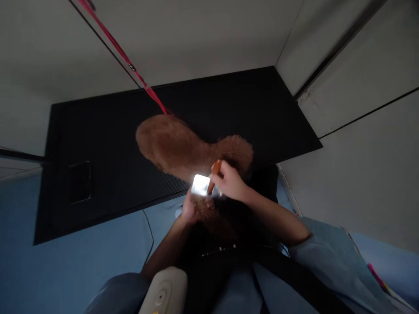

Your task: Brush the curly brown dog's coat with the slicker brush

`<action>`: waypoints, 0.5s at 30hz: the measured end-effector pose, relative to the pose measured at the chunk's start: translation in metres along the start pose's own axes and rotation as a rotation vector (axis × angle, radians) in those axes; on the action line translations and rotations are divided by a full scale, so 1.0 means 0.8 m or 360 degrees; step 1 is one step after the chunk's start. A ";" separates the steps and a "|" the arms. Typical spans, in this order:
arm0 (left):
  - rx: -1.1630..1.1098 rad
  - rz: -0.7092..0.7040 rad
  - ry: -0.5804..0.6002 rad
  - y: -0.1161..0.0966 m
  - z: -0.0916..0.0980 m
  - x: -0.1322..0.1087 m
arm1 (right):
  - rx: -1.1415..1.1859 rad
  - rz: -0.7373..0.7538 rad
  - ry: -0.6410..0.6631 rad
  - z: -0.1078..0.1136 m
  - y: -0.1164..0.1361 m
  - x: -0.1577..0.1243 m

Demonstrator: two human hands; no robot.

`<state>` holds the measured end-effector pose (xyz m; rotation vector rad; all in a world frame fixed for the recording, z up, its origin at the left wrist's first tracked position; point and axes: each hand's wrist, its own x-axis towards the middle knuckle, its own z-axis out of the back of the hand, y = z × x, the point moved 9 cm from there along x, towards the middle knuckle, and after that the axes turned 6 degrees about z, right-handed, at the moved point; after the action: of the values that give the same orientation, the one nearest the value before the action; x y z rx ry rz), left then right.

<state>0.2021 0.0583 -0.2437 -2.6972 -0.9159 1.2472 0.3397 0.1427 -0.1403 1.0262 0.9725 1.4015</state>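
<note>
A brown, curly-coated animal, likely a dog (173, 144), is seen from above on a black table. A red lead (131, 65) runs up from its left end. My right hand (229, 179) is closed round the orange-brown handle of what looks like a slicker brush (201, 185), whose flat head shines brightly. Just below the brush, my left hand (190, 209) is wrapped round a furry limb (204, 208) of the animal. The brush head covers part of the left fingers, and I cannot tell whether it touches the fur.
The black table (262, 100) has a ribbed top and a rectangular opening or plate (80, 182) at its left. Pale walls (212, 39) stand behind and to the right. A white rounded device (165, 290) is close to my body. The floor (19, 226) looks blue.
</note>
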 end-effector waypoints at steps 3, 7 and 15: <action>0.0048 -0.0013 0.0088 0.009 -0.009 -0.004 | -0.0048 0.0001 -0.0444 0.033 -0.001 -0.004; 0.0030 -0.0048 0.0165 0.015 -0.022 -0.008 | 0.0041 0.0051 -0.0006 0.000 0.005 -0.004; -0.0048 0.0051 0.0186 0.010 -0.023 0.000 | 0.0057 0.0121 0.0045 0.000 0.020 -0.012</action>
<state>0.2188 0.0550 -0.2334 -2.7839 -0.8883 1.0759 0.3353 0.1321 -0.1255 1.0824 0.9917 1.4691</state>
